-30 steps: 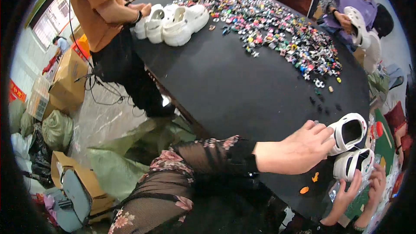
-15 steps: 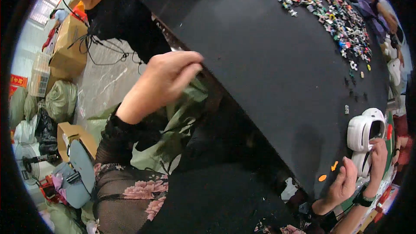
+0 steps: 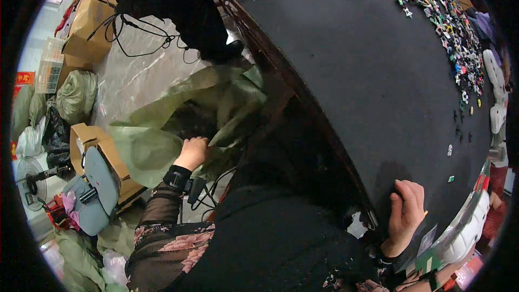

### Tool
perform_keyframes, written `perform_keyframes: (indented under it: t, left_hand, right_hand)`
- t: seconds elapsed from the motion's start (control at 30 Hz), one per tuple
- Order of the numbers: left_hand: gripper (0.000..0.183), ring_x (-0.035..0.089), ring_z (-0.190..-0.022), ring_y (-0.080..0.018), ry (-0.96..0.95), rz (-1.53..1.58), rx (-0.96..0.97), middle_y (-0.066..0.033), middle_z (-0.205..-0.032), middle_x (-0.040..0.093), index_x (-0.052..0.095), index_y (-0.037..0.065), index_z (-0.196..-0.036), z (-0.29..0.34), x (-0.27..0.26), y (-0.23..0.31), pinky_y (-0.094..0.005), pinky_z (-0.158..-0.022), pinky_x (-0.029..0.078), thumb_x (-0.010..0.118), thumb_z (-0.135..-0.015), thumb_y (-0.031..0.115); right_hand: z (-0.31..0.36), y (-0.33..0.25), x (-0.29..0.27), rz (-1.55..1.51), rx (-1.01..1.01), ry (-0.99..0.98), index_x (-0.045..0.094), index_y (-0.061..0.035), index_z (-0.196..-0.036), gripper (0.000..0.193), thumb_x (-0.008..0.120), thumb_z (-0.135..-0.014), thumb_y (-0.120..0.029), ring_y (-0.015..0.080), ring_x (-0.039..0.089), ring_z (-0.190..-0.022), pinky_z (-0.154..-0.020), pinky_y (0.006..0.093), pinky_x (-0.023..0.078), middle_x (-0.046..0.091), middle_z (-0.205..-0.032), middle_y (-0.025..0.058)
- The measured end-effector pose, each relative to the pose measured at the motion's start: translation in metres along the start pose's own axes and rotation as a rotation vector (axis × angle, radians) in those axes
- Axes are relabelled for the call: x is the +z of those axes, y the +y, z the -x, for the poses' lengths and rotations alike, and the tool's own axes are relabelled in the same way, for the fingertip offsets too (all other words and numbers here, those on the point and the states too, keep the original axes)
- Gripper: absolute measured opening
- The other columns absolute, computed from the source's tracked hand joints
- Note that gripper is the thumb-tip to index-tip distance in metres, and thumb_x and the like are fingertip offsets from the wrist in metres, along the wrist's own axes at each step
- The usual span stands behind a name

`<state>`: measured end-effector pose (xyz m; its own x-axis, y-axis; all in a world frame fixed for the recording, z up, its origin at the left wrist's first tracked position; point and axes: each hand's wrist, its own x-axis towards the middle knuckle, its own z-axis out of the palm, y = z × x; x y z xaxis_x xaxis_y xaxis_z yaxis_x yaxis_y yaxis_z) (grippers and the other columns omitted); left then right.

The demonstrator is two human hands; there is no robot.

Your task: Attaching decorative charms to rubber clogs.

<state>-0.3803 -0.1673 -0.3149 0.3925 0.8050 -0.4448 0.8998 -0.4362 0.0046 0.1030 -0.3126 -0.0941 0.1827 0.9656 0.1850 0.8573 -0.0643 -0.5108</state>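
My left hand is down at the mouth of a large green woven sack beside the table. Its knuckles show, but the fingertips are hidden, so I cannot tell what they touch. Resting by the edge of the black table, my right hand has its fingers curled toward the palm. Whatever they hold, if anything, is hidden. A sliver of an orange piece peeks out at that hand's outer side. Beyond it on the table lie a small green piece and a small white piece.
A heap of small colourful charms spreads over the far right. White shoes in clear plastic sit at the right edge, near another person's forearm. To the left are black cables, an opened cardboard box, a grey-blue chair and a fan.
My left hand has dropped from beside the table edge to the sack. The white shoes and another person's hand have left the tabletop near my right hand, whose fingers are now more curled. The view has shifted.
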Motion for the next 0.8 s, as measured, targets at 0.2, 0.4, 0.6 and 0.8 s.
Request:
perform_keyframes:
  t: [0.2,0.4,0.6,0.8]
  left_hand:
    - [0.033,0.064,-0.097,-0.0404,-0.513,0.318,-0.214,-0.0268,-0.101,0.066,0.067,-0.004,-0.100,0.014,0.031,-0.001,-0.0462,-0.081,0.053,0.062,-0.082,0.023]
    - [0.036,0.061,-0.083,-0.0384,-0.415,0.314,-0.222,-0.0231,-0.088,0.065,0.068,-0.002,-0.097,0.086,0.221,-0.120,-0.0436,-0.070,0.048,0.064,-0.085,0.033]
    - [0.032,0.059,-0.061,-0.0360,0.218,0.826,-0.636,-0.0200,-0.069,0.064,0.066,-0.003,-0.079,0.043,0.056,-0.036,-0.0403,-0.061,0.048,0.063,-0.089,0.028]
    - [0.027,0.059,-0.063,-0.0401,0.723,0.616,-0.630,-0.0239,-0.069,0.058,0.061,-0.001,-0.077,0.041,-0.003,-0.033,-0.0434,-0.059,0.046,0.060,-0.090,0.022]
  right_hand:
    - [-0.001,0.001,0.008,0.006,0.079,-0.001,0.065,0.0017,-0.101,0.032,0.064,-0.070,0.008,0.0291,0.056,-0.091,-0.082,0.0356,0.045,0.061,-0.095,0.0131]
    - [-0.001,0.006,0.009,-0.056,0.090,0.025,0.065,0.0008,-0.101,0.033,0.063,-0.069,0.009,0.0285,0.056,-0.091,-0.083,0.0350,0.045,0.060,-0.094,0.0129]
    - [0.006,0.009,0.014,-0.026,0.131,0.052,0.065,0.0011,-0.102,0.033,0.062,-0.070,0.009,0.0274,0.056,-0.092,-0.084,0.0342,0.045,0.060,-0.096,0.0129]
    - [0.008,0.010,0.015,-0.047,0.132,0.050,0.065,0.0011,-0.103,0.033,0.062,-0.071,0.009,0.0274,0.056,-0.093,-0.085,0.0342,0.045,0.060,-0.096,0.0132]
